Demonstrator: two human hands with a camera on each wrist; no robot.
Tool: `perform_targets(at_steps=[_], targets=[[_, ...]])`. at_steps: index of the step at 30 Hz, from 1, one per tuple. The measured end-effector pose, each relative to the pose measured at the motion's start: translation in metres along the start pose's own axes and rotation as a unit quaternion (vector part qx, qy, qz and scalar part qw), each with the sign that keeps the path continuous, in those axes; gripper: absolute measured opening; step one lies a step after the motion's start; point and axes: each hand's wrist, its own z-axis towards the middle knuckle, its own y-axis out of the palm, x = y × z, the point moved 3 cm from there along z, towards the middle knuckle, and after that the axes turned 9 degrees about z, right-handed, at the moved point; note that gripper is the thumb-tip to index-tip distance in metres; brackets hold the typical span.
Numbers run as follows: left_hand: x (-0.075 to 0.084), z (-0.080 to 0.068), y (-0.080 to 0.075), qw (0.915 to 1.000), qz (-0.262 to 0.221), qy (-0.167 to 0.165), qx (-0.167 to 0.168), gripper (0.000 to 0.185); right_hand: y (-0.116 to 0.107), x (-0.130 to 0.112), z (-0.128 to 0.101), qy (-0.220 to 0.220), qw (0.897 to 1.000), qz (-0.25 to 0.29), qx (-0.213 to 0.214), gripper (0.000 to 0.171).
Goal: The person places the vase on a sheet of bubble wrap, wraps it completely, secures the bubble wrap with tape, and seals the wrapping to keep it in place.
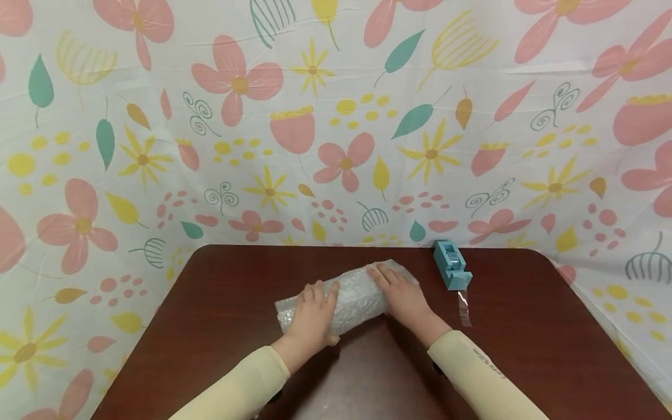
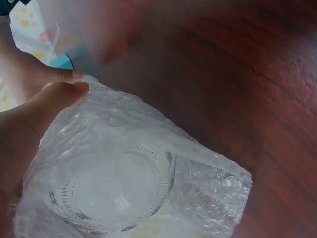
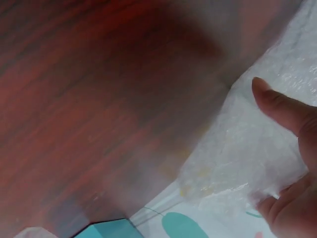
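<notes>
- A bubble-wrapped glass jar (image 1: 341, 297) lies on its side on the dark wooden counter (image 1: 525, 326), between and under both hands, its long axis running from near left to far right.
- In the left wrist view the ribbed glass end of the jar shows through the wrap; the rest of the glass is blurred by the plastic, and loose wrap sticks out past that end.
- The left hand (image 1: 313, 312) lies over the near-left end of the bundle, fingers curved down on the wrap, thumb pressed against it.
- The right hand (image 1: 401, 294) lies over the far-right end, fingers spread flat on top; in the right wrist view its thumb rests against the crumpled wrap. The palm side is hidden.
- Just right of the right hand stands a light blue tape dispenser (image 1: 450, 265), apart from the bundle, with a clear strip of tape (image 1: 464, 308) hanging from it onto the counter.
- A floral cloth (image 1: 336, 116) rises behind and beside the counter.
- Both wrist views are hazy at the edges.
</notes>
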Motion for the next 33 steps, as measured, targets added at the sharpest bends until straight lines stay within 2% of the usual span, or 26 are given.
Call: perform_targets(at_steps=[6,13,17,24,33], targets=[[0.003,-0.002,-0.006,0.9990,-0.041,-0.011,-0.015,0.111,0.000,0.008,0.009,-0.052,0.998,0.022,0.008,0.081],[0.004,-0.005,-0.023,0.9905,-0.117,0.024,-0.067,0.086,0.000,0.016,0.017,-0.082,0.997,0.009,0.009,0.080],[0.003,-0.006,-0.031,0.9854,-0.141,0.037,-0.088,0.082,-0.001,0.018,0.021,-0.100,0.995,0.009,0.000,0.078],[0.007,-0.009,-0.039,0.9805,-0.167,0.049,-0.092,0.074,-0.002,0.018,0.023,-0.091,0.996,0.008,-0.019,0.077],[0.008,-0.014,-0.045,0.9650,-0.235,0.052,-0.104,0.062,0.001,0.021,0.027,-0.111,0.993,0.009,-0.025,0.077]])
